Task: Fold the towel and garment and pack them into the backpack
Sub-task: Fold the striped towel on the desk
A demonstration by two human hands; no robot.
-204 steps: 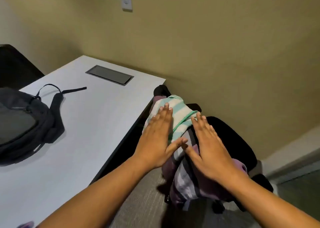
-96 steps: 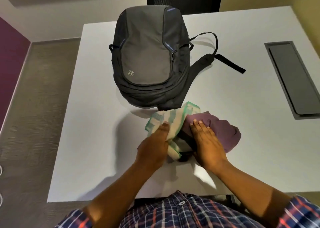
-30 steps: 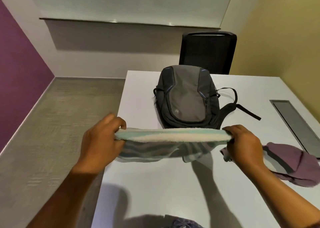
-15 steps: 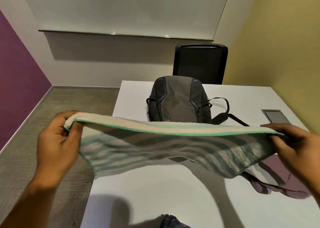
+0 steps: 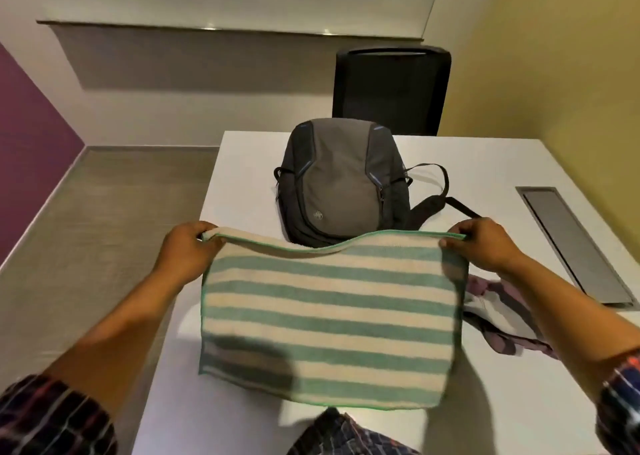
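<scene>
The towel [image 5: 329,316] hides part of the garment [image 5: 498,317].

The green-and-cream striped rectangular cloth towel [image 5: 329,319] looks like soft terry, its pile fuzzy and matt, with a thin green stitched hem. The dark grey rounded fabric backpack [image 5: 341,184] is a tight woven synthetic, smooth with a faint sheen, and its straps are flat black webbing. The crumpled purple striped cloth garment [image 5: 502,330] looks thin and limp. The white rectangular table [image 5: 485,163] has a smooth, matt, laminate-like top; the grey oblong hatch [image 5: 575,243] set in it looks like brushed metal. The grey floor [image 5: 104,212] looks ribbed, like carpet
</scene>
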